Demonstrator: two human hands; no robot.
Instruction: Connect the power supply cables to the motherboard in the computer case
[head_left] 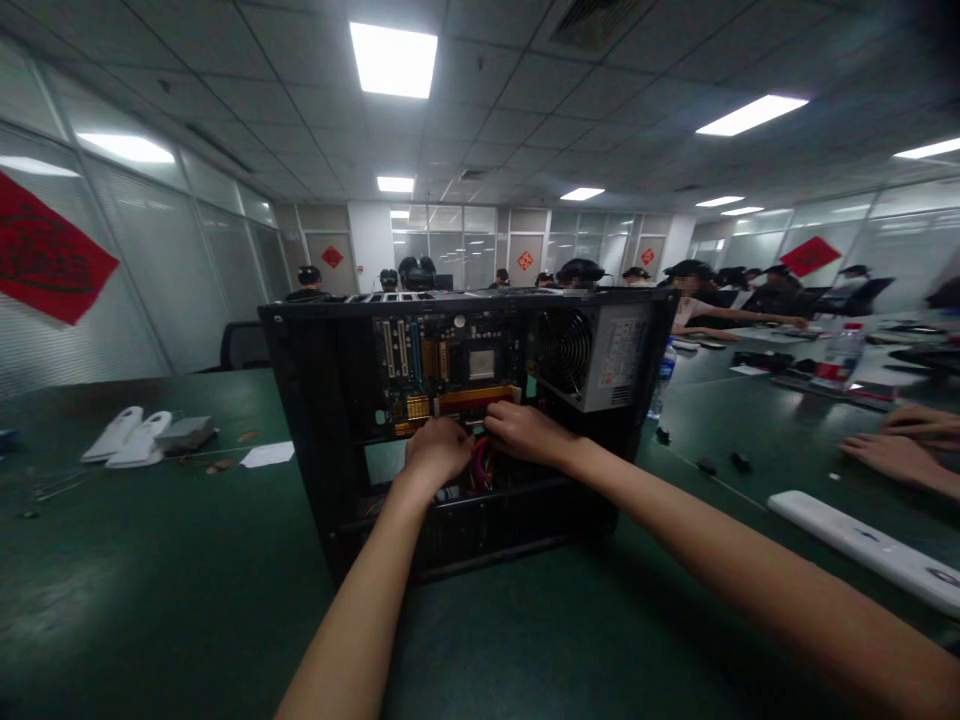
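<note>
A black computer case (480, 535) stands upright on the table, its open side facing me. Inside it are a motherboard (480, 335) and, at upper right, a power supply (619, 355) with a fan. A bundle of coloured cables (482, 468) hangs between my hands, below the memory slots (480, 398). My left hand (439, 448) is closed at the lower edge of the motherboard; what its fingers pinch is hidden. Just right of it, my right hand (525, 432) is closed with its fingertips at the top of the cables.
A green table (187, 600) surrounds the case. White objects (131, 438), a grey box (186, 434) and paper (268, 455) lie left. Rightward are a white bar-shaped device (862, 545), small black pieces (741, 461), bottles (838, 355) and another person's hands (892, 450). More people sit behind.
</note>
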